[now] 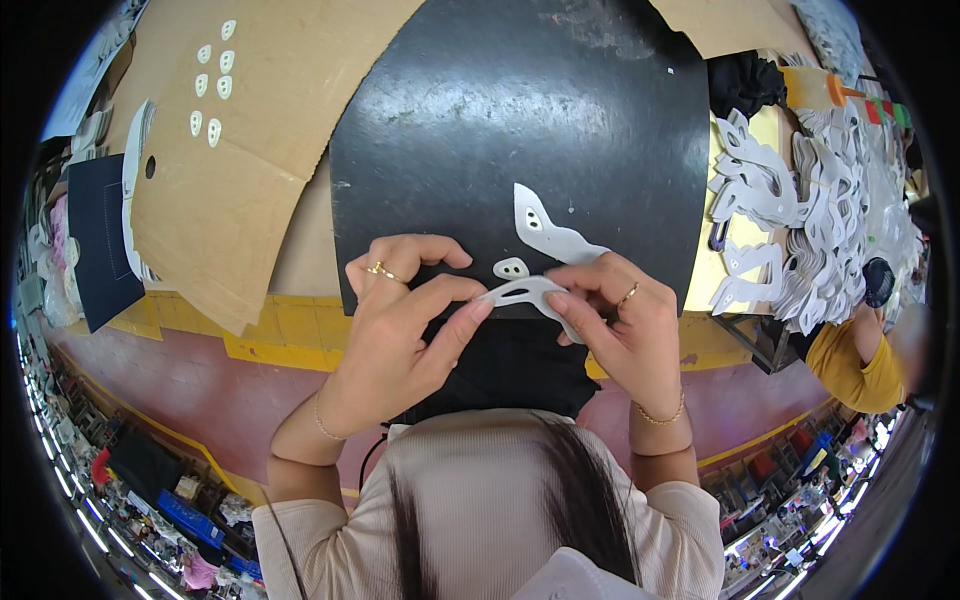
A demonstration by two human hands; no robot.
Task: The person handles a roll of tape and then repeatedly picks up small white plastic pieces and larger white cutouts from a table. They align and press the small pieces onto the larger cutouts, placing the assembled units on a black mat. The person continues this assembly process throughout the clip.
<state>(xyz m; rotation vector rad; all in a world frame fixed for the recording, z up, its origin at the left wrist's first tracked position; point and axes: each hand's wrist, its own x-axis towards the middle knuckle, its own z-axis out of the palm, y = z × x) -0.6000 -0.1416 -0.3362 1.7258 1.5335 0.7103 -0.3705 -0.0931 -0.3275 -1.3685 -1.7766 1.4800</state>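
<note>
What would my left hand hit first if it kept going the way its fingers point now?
The left hand points rightward along the white cut-out piece that both hands pinch. Going straight on, it would most likely meet the right hand's fingers first, though depth is hard to judge in this view.

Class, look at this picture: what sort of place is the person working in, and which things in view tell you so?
Probably a factory workbench for cut parts: a stack of white cut-outs, a black mat on cardboard, and both hands holding one white piece.
</note>
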